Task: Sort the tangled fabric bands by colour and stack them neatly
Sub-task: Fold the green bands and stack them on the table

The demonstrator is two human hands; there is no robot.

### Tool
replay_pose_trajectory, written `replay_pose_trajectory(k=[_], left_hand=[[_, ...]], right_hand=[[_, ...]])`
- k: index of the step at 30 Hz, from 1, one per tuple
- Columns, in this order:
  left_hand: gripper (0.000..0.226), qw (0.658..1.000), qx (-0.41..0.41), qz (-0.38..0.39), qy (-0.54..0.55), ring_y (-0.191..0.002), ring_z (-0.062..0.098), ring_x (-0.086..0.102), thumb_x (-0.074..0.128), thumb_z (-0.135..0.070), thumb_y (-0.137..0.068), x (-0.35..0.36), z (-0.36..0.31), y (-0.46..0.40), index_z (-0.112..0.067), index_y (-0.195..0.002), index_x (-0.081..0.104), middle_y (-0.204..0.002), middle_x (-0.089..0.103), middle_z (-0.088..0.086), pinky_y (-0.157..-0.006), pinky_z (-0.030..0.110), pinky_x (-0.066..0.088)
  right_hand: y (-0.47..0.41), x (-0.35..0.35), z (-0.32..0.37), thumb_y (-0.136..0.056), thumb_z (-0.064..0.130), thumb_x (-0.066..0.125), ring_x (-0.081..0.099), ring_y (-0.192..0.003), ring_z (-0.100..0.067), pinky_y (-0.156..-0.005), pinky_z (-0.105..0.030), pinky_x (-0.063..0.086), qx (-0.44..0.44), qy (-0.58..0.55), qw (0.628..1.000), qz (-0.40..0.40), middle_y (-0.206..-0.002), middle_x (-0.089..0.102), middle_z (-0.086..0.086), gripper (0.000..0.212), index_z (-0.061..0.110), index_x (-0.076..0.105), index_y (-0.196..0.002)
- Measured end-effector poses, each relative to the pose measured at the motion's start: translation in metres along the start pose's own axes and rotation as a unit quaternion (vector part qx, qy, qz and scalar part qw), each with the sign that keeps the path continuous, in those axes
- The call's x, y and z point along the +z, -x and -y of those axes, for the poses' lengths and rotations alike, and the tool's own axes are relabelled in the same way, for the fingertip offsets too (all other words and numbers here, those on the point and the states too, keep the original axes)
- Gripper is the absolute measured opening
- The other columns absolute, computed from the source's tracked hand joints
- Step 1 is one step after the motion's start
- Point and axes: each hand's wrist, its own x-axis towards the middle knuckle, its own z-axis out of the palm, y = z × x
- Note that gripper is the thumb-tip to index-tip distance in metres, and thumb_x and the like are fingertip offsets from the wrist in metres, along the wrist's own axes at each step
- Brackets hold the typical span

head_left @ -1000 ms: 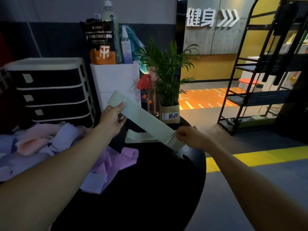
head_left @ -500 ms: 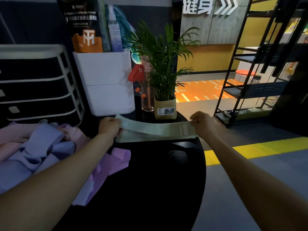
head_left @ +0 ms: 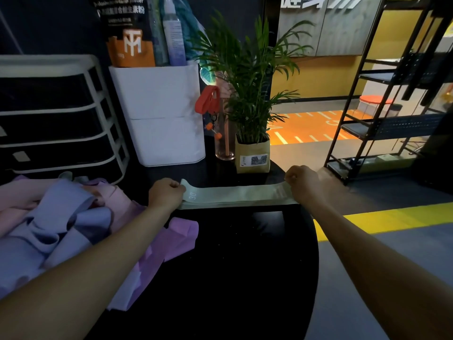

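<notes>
While a tangled heap of lilac, pink and purple bands (head_left: 61,224) lies at the left of the black round table (head_left: 232,266), in front of a drawer unit (head_left: 56,114), the left hand (head_left: 166,193) pinches the left end of a pale green band (head_left: 235,193) marked "30". This band lies stretched flat over another green band (head_left: 220,205) on the table, before a white bin (head_left: 161,114) and a potted plant (head_left: 252,153). At its right end, the right hand (head_left: 302,184) grips it with curled fingers

Green band (head_left: 235,196) (ends pinched) on table (head_left: 232,266)
</notes>
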Motion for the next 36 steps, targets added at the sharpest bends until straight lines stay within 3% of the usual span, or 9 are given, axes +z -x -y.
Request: replay_pose_trajectory(k=[6, 12, 17, 22, 28, 34, 36], left_hand=[[0.023, 1.000, 0.016, -0.019, 0.006, -0.102, 0.029, 0.059, 0.051, -0.011, -0.090, 0.002, 0.003, 0.002, -0.002, -0.101, 0.070, -0.108, 0.067, 0.014, -0.075, 0.023, 0.034], [0.021, 0.997, 0.031, -0.038, 0.065, -0.102, 0.030, 0.062, 0.055, -0.008, -0.089, 0.004, 0.016, 0.005, 0.000, -0.101, 0.070, -0.107, 0.069, 0.015, -0.089, 0.031, 0.044], [0.014, 0.991, 0.029, -0.062, 0.113, -0.096, 0.024, 0.063, 0.062, -0.011, -0.086, 0.007, 0.027, 0.006, -0.003, -0.093, 0.071, -0.101, 0.069, 0.011, -0.083, 0.026, 0.044], [0.013, 0.984, 0.059, -0.098, 0.135, -0.085, 0.015, 0.058, 0.062, -0.015, -0.088, 0.012, 0.031, 0.016, -0.004, -0.091, 0.069, -0.093, 0.068, 0.007, -0.070, 0.013, 0.035], [0.021, 0.979, 0.085, -0.131, 0.134, -0.082, 0.015, 0.056, 0.053, -0.018, -0.093, 0.016, 0.033, 0.025, -0.004, -0.095, 0.068, -0.089, 0.066, 0.004, -0.072, 0.021, 0.037], [0.016, 0.978, 0.106, -0.118, 0.138, -0.086, 0.011, 0.055, 0.055, -0.004, -0.088, 0.017, 0.035, 0.024, -0.005, -0.096, 0.068, -0.095, 0.066, 0.002, -0.064, 0.002, 0.034], [0.014, 0.976, 0.114, -0.122, 0.140, -0.085, 0.012, 0.056, 0.057, -0.004, -0.087, 0.017, 0.036, 0.022, -0.008, -0.093, 0.069, -0.097, 0.066, 0.005, -0.067, 0.005, 0.035]], right_hand=[[0.013, -0.001, 0.016, -0.094, 0.005, 0.047, 0.042, -0.109, -0.033, -0.080, -0.030, 0.031, -0.040, 0.083, 0.996, -0.012, -0.115, 0.052, -0.013, 0.022, 0.009, 0.065, -0.105], [0.056, 0.031, 0.060, -0.092, 0.020, 0.056, 0.042, -0.113, -0.022, -0.095, -0.029, 0.033, -0.135, -0.012, 0.990, 0.034, -0.121, 0.052, -0.004, 0.025, 0.013, 0.062, -0.115], [0.070, 0.051, 0.065, -0.093, 0.017, 0.054, 0.044, -0.110, -0.023, -0.094, -0.038, 0.040, -0.125, -0.046, 0.991, 0.009, -0.116, 0.054, -0.005, 0.024, 0.014, 0.063, -0.115], [0.070, 0.051, 0.062, -0.094, 0.018, 0.052, 0.044, -0.112, -0.022, -0.094, -0.033, 0.036, -0.127, -0.025, 0.992, 0.001, -0.117, 0.053, -0.003, 0.024, 0.015, 0.064, -0.114], [0.071, 0.052, 0.061, -0.097, 0.023, 0.046, 0.043, -0.111, -0.021, -0.093, -0.031, 0.031, -0.128, 0.005, 0.992, 0.015, -0.117, 0.053, -0.002, 0.024, 0.015, 0.066, -0.109], [0.073, 0.051, 0.061, -0.096, 0.018, 0.048, 0.045, -0.109, -0.022, -0.092, -0.034, 0.036, -0.111, -0.020, 0.994, 0.004, -0.116, 0.055, -0.002, 0.024, 0.014, 0.068, -0.108], [0.074, 0.051, 0.061, -0.096, 0.019, 0.048, 0.046, -0.108, -0.023, -0.090, -0.034, 0.036, -0.112, -0.023, 0.993, 0.000, -0.113, 0.056, -0.003, 0.023, 0.013, 0.068, -0.106]])
